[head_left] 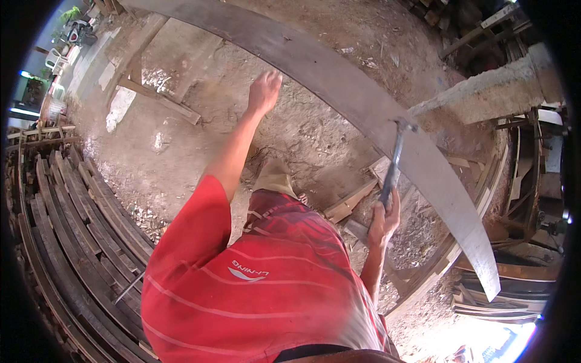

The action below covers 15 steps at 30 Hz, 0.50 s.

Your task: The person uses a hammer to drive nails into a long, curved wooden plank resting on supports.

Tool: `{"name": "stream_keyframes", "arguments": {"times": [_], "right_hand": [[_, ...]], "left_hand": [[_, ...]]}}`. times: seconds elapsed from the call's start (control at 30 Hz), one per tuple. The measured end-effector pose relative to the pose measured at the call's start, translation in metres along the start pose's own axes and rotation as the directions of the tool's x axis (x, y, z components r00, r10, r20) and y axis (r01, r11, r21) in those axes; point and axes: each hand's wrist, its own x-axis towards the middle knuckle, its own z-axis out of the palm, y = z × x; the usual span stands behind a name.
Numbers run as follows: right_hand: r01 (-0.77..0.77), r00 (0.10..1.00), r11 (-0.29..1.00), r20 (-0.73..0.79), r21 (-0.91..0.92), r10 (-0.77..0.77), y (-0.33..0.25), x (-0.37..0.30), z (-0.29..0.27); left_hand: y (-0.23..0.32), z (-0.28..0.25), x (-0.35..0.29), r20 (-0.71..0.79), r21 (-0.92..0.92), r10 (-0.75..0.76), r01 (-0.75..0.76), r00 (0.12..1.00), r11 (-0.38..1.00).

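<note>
Long board (345,81): it spans from the far left to the near right in front of me, probably laid across so its broad face and near edge are both within my reach; what bears it is mostly hidden. Grey-brown, flat and smooth-looking, with a few dark specks and a paler right end; how much of its curve is the lens, I cannot tell.
Timber stack (78,206): many lengths lie roughly side by side on my left, seemingly to keep them together and out of my footing.
Pale post (484,91): rough and thick, it reaches toward the board's far edge from the right.
Hammer (396,157): its head is over the board's right part, contact unclear; slim, with a darker grip.
Right hand (383,222): my fingers are closed around the low end of the handle, likely for swing.
Left hand (265,92): fingers curled at the board's near edge, perhaps to steady it; whether they grip anything, I cannot tell.
</note>
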Motion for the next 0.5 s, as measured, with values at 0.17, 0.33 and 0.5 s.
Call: {"name": "stream_keyframes", "arguments": {"times": [0.17, 0.33, 0.5], "right_hand": [[0.178, 0.921, 0.969, 0.317, 0.168, -0.224, -0.079, 0.077, 0.053], [0.216, 0.928, 0.968, 0.283, 0.128, -0.244, -0.153, 0.124, 0.135], [0.314, 0.939, 0.837, 0.276, -0.448, -0.204, -0.22, 0.157, 0.169]], "left_hand": [[0.001, 0.029, 0.089, -0.163, -0.149, 0.0, -0.025, 0.987, 0.988], [-0.032, 0.05, 0.127, -0.04, 0.016, 0.103, -0.102, 0.994, 0.995], [-0.029, 0.054, 0.127, -0.068, -0.164, 0.06, -0.071, 0.996, 0.984]]}}
